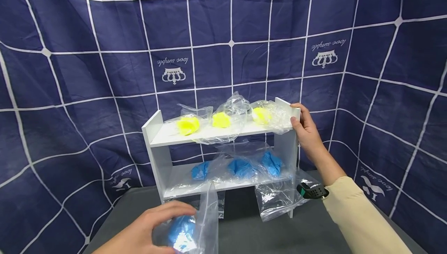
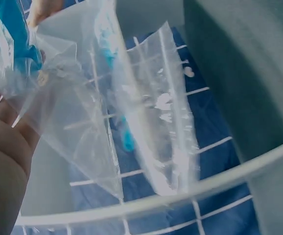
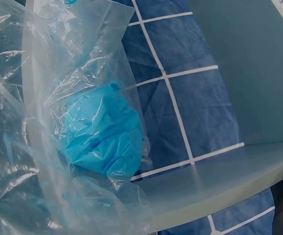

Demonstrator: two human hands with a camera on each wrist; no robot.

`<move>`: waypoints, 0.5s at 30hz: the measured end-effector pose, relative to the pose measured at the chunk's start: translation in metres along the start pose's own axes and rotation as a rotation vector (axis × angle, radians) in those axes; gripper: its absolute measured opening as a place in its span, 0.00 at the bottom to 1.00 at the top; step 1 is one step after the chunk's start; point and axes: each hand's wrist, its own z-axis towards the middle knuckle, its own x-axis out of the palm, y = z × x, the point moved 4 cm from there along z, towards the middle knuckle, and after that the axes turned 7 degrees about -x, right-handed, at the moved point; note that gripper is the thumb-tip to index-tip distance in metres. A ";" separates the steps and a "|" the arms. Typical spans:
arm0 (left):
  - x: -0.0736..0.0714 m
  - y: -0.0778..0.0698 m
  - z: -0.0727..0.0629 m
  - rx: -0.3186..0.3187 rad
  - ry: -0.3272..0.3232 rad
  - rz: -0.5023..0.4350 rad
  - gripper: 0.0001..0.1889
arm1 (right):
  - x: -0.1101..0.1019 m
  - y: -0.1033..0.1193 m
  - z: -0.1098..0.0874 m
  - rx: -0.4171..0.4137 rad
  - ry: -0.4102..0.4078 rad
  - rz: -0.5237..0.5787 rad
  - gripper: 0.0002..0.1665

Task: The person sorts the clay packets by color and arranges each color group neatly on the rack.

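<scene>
In the head view, my left hand (image 1: 148, 225) holds a clear plastic bag with a blue lump (image 1: 183, 232) inside, low in front of a small white two-tier shelf (image 1: 157, 168). The bag's loose end sticks out to the right of the fingers. My right hand (image 1: 308, 131) grips the top of the shelf's right side panel, thumb on the near side. On the lower tier lie bagged blue lumps (image 1: 241, 167), one of them close up in the right wrist view as a crumpled blue mass (image 3: 105, 129). Three bagged yellow lumps (image 1: 221, 120) sit along the upper tier.
An empty-looking clear bag end (image 1: 276, 199) hangs over the lower tier's front edge at the right. The shelf stands on a dark grey surface (image 1: 251, 230). Behind it hangs a navy cloth (image 1: 209, 21) with white grid lines. A black strap (image 1: 312, 191) circles the right wrist.
</scene>
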 end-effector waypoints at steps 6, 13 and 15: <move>-0.007 -0.003 0.033 -0.060 -0.156 0.145 0.35 | 0.001 0.001 -0.001 0.002 0.007 -0.015 0.25; -0.016 0.036 0.069 -0.250 -0.345 0.224 0.35 | 0.001 0.002 -0.001 0.007 0.006 -0.032 0.25; -0.018 0.049 0.078 -0.320 -0.385 0.251 0.33 | 0.000 0.003 -0.001 0.007 0.002 -0.040 0.25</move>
